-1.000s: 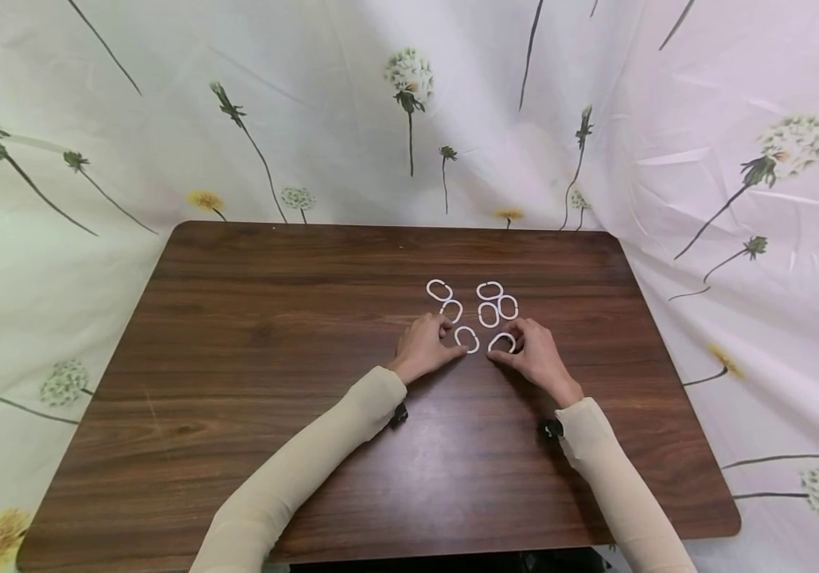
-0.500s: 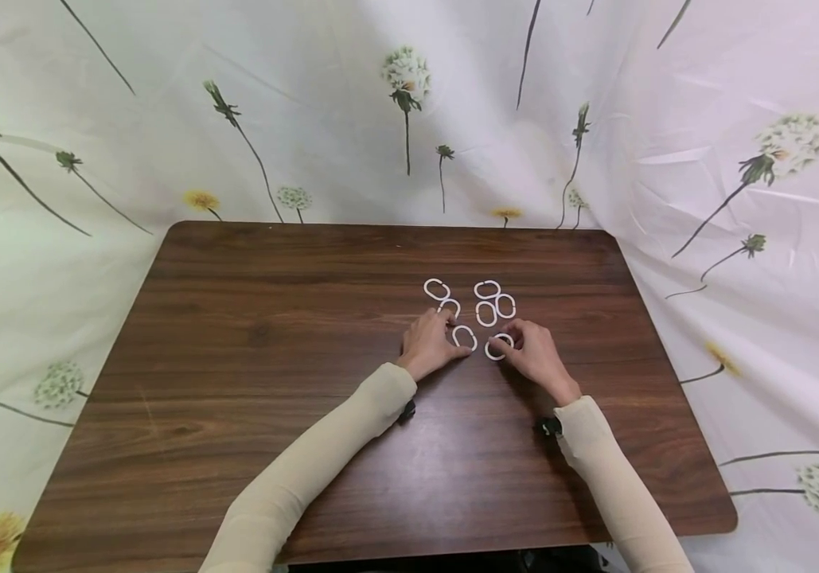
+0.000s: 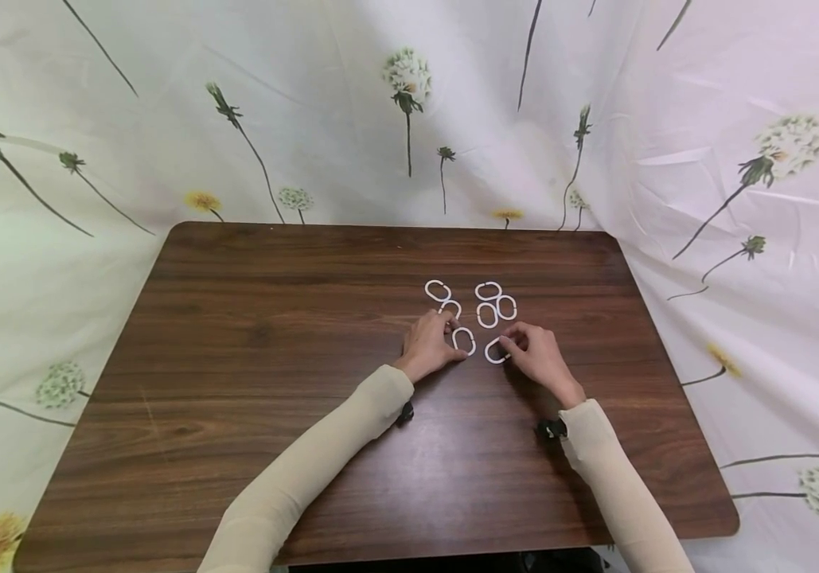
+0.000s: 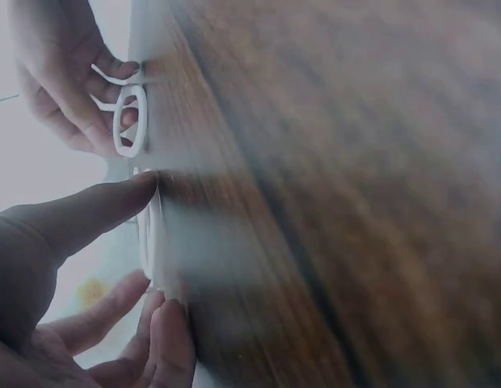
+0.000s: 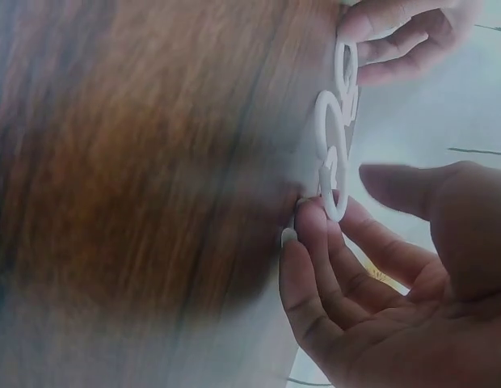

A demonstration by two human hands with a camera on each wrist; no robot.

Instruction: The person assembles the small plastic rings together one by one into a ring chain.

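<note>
Both hands are at white oval shower curtain rings, each ring with a small gap, on the brown table. My left hand (image 3: 427,348) holds one curtain ring (image 3: 474,343) between its thumb at the near end and fingers at the far end. To the right, my right hand (image 3: 540,356) holds another curtain ring (image 3: 488,351), its fingers curled at the ring's right side. In the right wrist view this ring (image 5: 321,121) is tilted, its lower end at the fingertips, the thumb close above it. The fingers hide part of it in the head view.
Behind the left hand, two curtain rings, one farther (image 3: 427,288) and one nearer (image 3: 460,309), lie near each other. Beyond the right hand lies a cluster of three more rings (image 3: 478,316). A floral cloth (image 3: 352,143) hangs behind the wooden table (image 3: 237,358).
My right hand's ring has turned and shifted slightly toward me, and the right thumb has moved from its near end up onto its right side. The left hand has barely moved.
</note>
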